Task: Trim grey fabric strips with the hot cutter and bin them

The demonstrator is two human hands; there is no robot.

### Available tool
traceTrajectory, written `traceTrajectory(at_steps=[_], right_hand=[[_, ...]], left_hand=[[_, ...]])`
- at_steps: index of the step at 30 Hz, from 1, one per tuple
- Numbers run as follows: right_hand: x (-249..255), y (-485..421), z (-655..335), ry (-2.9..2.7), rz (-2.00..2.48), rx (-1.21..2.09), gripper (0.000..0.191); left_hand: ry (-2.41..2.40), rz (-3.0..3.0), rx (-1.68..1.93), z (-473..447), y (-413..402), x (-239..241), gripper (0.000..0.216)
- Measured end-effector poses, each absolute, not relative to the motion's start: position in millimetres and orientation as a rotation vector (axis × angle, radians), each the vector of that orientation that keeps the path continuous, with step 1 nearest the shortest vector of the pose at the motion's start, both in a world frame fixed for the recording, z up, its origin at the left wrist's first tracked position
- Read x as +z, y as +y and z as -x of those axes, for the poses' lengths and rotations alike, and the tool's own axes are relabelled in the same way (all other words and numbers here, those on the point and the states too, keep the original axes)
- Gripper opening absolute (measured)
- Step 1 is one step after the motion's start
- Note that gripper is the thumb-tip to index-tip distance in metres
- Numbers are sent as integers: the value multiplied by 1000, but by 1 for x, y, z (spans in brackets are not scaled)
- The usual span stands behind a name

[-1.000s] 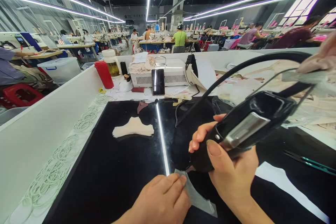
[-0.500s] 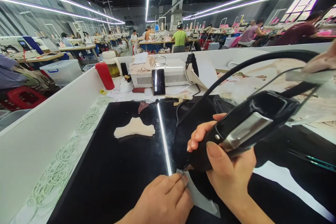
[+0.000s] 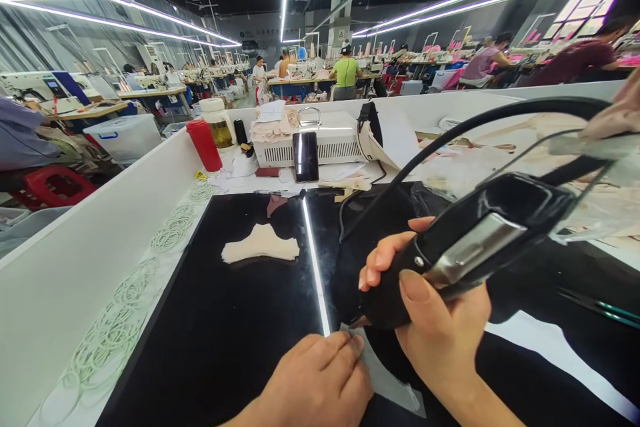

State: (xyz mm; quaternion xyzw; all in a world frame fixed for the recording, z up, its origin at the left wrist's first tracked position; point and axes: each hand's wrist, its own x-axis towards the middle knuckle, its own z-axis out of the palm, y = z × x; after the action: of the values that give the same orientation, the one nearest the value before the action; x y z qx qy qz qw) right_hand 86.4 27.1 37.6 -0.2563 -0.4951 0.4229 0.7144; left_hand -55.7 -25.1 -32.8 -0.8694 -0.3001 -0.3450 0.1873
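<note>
My right hand (image 3: 440, 327) is closed around a black hand-held tool (image 3: 475, 240) with a metal plate and a thick black cable (image 3: 480, 123) arching up to the right. Its tip touches the upper end of a thin grey fabric piece (image 3: 387, 380) lying on the glossy black tabletop (image 3: 225, 333). My left hand (image 3: 317, 383) lies flat with fingers together, pressing the fabric piece down at its left edge. A small stack of cream fabric pieces (image 3: 261, 247) lies farther back on the tabletop.
A white wall (image 3: 75, 260) borders the left, with pale elastic rings (image 3: 125, 307) along its foot. At the back stand a white box machine (image 3: 330, 140), a phone (image 3: 306, 157), a red bottle (image 3: 204, 145) and a jar (image 3: 217, 121). Other workers sit at distant tables.
The tool tip has stayed on the fabric piece; my left hand has shifted slightly right along it. The view has drifted a little.
</note>
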Motion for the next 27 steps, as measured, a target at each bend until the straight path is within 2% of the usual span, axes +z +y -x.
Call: traceTrajectory(at_steps=[4,9,12,19,27], right_hand=[[36,28,-83,-1105,540,947,40],[34,28,-80,-1113,590,936,32],[37,29,-82,-1110,571,952,35],[43,20,-107,-1123,600,930,38],[51,-16,-149,-1225,660,965,36]], left_hand=[[-854,2425,-1006,54,-24,-31,20],[-858,2399,-1032,52,-24,-35,18],[-854,2426,-1024,53,-25,-36,17],[-837,2634,-773,64,-29,-19,30],[-848,2669,-704,66,-32,-19,23]])
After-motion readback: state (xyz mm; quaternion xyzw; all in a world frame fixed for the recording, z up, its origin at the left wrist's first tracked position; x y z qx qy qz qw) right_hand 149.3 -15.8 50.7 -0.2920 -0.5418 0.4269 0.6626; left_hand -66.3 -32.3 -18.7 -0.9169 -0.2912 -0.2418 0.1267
